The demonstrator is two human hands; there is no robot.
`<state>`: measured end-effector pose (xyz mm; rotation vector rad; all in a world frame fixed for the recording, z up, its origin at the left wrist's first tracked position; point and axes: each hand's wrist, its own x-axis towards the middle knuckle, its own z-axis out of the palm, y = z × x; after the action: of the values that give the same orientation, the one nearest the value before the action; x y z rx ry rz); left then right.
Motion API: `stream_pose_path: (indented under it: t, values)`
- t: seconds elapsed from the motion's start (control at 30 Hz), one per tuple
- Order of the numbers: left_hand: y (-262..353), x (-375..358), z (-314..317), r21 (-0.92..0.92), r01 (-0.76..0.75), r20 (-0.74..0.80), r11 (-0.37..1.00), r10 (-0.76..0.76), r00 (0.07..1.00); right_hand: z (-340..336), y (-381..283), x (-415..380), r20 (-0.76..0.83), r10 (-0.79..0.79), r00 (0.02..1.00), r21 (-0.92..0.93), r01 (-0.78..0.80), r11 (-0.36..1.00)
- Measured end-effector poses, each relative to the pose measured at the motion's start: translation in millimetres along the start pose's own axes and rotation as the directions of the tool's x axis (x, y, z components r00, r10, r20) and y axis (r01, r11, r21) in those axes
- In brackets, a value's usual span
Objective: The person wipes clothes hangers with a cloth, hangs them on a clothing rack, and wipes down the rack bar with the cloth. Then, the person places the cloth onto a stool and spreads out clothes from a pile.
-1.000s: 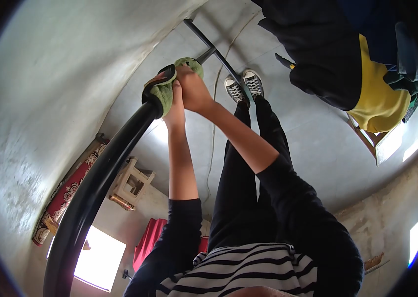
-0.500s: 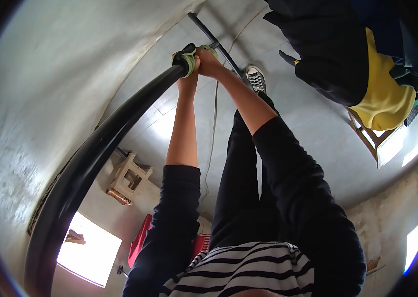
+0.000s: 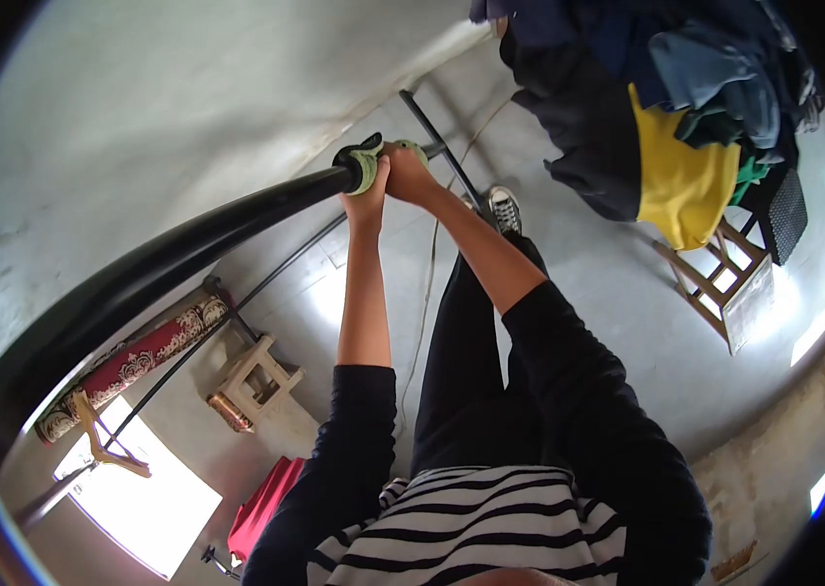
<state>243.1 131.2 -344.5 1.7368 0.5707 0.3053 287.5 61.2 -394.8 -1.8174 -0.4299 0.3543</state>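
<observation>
Both hands meet at the end of a thick black pole (image 3: 188, 231), which curves across the left of the head view. My left hand (image 3: 368, 200) is closed on a light green cloth (image 3: 366, 166) wrapped round the pole's end. Right beside it, my right hand (image 3: 407, 174) is closed at the same place, with more green cloth showing past its fingers. A thin black bar with a crosspiece (image 3: 439, 137) lies just beyond the hands, near my shoe (image 3: 504, 210).
A heap of dark and yellow clothes (image 3: 691, 181) hangs over a wooden stand (image 3: 725, 283) at the right. At the left are a rolled red patterned rug (image 3: 139, 366), a wooden hanger (image 3: 105, 444), a stool (image 3: 258, 376) and red cloth (image 3: 261, 508). A cable crosses the floor.
The view has shifted. The hands and pole end sit lower in the frame, and the pole lies flatter. The rug, hanger and a long thin rail now show at the left. Both hands keep their hold.
</observation>
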Motion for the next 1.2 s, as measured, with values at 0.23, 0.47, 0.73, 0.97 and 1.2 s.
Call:
stream_pose_path:
  t: [0.23,0.47,0.73,0.97,1.2]
  values:
    - [61.9,0.4,-20.9,-0.016,-0.070,-0.072,0.997,0.069,0.995,-17.5,-76.9,-1.9,-0.082,-0.070,0.994,0.055,0.074,0.996]
    - [151.5,-0.7,-44.9,-0.030,-0.195,0.001,0.980,0.195,0.981,-41.1,-163.8,-5.1,-0.153,-0.146,0.977,0.096,0.162,0.982]
    - [261.2,-2.0,-69.4,-0.110,-0.355,-0.014,0.928,0.355,0.935,-57.7,-262.3,3.2,-0.221,-0.292,0.930,0.233,0.341,0.911]
    - [379.1,-13.6,-92.2,-0.168,-0.482,-0.040,0.860,0.483,0.875,-86.1,-371.6,8.8,-0.346,-0.427,0.836,0.318,0.532,0.785]
    - [468.8,-15.0,-115.6,-0.224,-0.549,-0.007,0.806,0.561,0.828,-114.9,-463.9,7.3,-0.345,-0.512,0.787,0.310,0.610,0.729]
